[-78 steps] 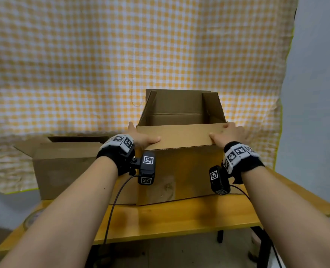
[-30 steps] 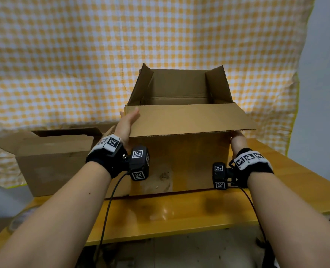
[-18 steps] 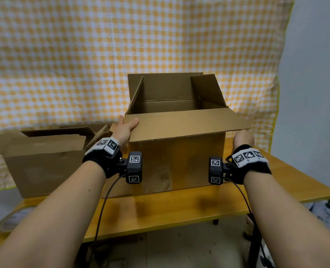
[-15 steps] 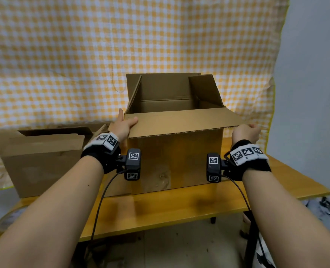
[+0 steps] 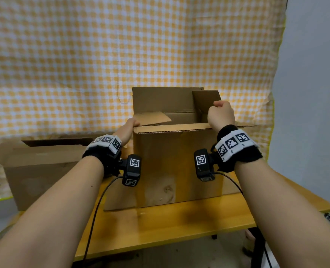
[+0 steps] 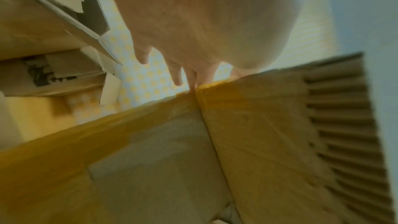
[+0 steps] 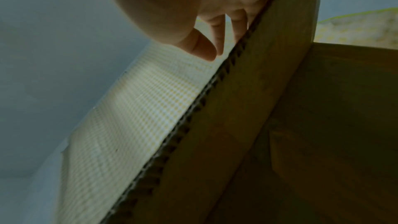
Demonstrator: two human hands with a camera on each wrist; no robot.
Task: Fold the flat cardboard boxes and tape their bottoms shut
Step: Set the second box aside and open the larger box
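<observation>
A brown cardboard box (image 5: pixel 179 161) stands open-topped in the middle of the yellow table (image 5: pixel 179 225). Its left side flap (image 5: pixel 152 118) leans inward over the opening, and the right side flap (image 5: pixel 205 100) stands upright. The near flap (image 5: pixel 172 129) sticks out level toward me. My left hand (image 5: pixel 128 126) rests on the box's top left corner; in the left wrist view its fingers (image 6: pixel 178 74) are straight against the cardboard. My right hand (image 5: pixel 221 115) is curled into a fist beside the right side flap. The right wrist view shows its fingers (image 7: pixel 217 28) bent, with nothing between them.
A second open cardboard box (image 5: pixel 44 167) stands to the left, close to the first. A yellow checked cloth (image 5: pixel 121 55) hangs behind the table. A grey wall (image 5: pixel 311 93) is on the right, where the table ends near the box.
Both hands left the ends of the near flap. The left side flap has tipped inward under my left hand. My right hand rose to the right side flap and curled.
</observation>
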